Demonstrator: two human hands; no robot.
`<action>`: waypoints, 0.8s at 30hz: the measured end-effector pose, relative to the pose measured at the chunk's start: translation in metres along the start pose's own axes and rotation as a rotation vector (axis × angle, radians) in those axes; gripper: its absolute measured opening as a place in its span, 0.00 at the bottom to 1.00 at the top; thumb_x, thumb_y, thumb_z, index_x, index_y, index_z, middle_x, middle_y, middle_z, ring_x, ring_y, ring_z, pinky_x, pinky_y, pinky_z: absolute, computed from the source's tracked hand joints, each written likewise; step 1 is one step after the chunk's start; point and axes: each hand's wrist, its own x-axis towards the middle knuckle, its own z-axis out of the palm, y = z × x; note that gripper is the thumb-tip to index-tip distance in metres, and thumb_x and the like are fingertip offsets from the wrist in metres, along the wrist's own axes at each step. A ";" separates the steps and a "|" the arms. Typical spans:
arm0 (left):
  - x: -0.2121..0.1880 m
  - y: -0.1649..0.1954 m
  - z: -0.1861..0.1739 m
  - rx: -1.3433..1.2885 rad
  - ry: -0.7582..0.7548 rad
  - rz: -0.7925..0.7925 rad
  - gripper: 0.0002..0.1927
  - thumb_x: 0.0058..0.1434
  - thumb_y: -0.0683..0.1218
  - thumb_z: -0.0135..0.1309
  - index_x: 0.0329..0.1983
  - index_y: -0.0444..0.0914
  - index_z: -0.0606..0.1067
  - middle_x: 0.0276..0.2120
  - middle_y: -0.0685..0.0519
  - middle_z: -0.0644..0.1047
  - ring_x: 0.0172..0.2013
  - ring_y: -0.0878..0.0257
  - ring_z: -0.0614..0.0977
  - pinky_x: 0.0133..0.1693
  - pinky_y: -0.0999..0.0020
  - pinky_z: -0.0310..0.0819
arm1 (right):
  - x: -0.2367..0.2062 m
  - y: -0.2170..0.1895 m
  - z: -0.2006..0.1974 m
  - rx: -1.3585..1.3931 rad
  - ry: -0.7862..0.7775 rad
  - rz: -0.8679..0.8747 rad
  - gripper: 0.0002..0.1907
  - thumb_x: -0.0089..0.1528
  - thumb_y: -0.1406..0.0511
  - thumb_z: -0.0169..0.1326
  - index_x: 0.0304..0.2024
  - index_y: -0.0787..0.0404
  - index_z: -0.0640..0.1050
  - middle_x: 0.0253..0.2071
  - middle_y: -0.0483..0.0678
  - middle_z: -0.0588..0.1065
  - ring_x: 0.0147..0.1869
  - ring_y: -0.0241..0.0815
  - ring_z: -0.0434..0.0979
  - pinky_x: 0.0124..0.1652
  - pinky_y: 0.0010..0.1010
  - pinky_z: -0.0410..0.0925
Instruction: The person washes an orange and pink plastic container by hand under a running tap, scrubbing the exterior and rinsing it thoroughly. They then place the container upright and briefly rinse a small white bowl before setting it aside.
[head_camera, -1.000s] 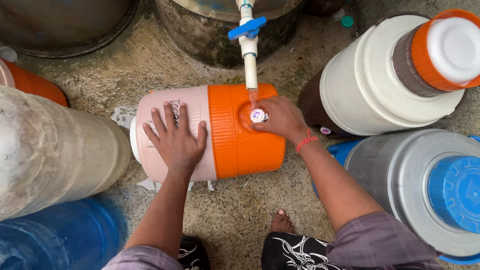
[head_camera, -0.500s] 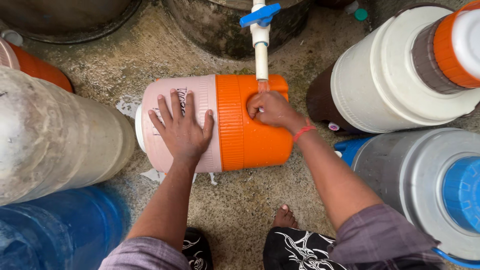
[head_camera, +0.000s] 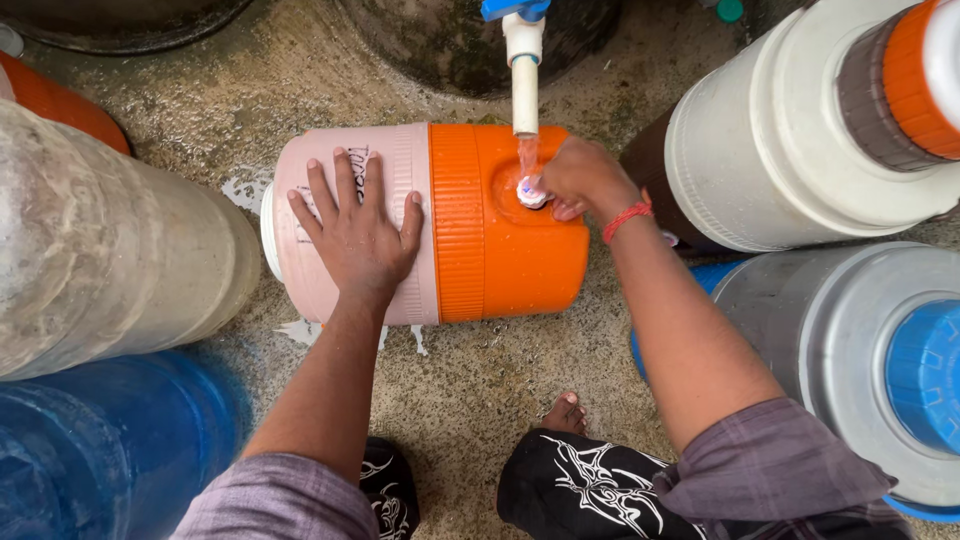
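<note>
The right hand (head_camera: 580, 178) has shifted slightly at the small white cap (head_camera: 531, 192), fingers pinching it under the running white pipe (head_camera: 524, 92). The left hand (head_camera: 358, 235), fingers spread flat, steadies the orange-and-pink jug (head_camera: 480, 260) lying sideways on the concrete floor (head_camera: 480, 390), below the pipe.

One orange-and-pink cooler jug (head_camera: 430, 225) — two hands (head_camera: 360, 235) (head_camera: 580, 175) — one white tap pipe (head_camera: 524, 85)

Pink-and-orange jug (head_camera: 440, 225), blue tap handle (head_camera: 515, 9)
</note>
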 end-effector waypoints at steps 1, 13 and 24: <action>0.001 0.000 0.001 0.006 -0.009 -0.006 0.34 0.69 0.65 0.43 0.70 0.41 0.70 0.71 0.38 0.62 0.74 0.37 0.51 0.69 0.32 0.30 | 0.004 0.005 -0.003 0.049 -0.020 0.015 0.12 0.62 0.68 0.58 0.31 0.77 0.79 0.26 0.60 0.80 0.24 0.45 0.82 0.25 0.33 0.75; 0.010 0.000 0.003 0.043 -0.051 -0.013 0.35 0.70 0.66 0.41 0.70 0.41 0.69 0.72 0.38 0.61 0.74 0.38 0.50 0.69 0.33 0.29 | 0.018 0.006 0.053 -0.765 0.186 -0.844 0.03 0.54 0.71 0.60 0.30 0.59 0.84 0.37 0.52 0.80 0.45 0.54 0.79 0.49 0.42 0.73; 0.016 -0.002 0.010 -0.003 -0.028 -0.015 0.35 0.71 0.67 0.41 0.70 0.41 0.69 0.71 0.39 0.63 0.74 0.38 0.52 0.69 0.32 0.31 | -0.022 0.000 -0.009 -0.178 -0.106 -0.333 0.24 0.52 0.77 0.63 0.47 0.50 0.86 0.34 0.48 0.83 0.31 0.36 0.82 0.34 0.27 0.75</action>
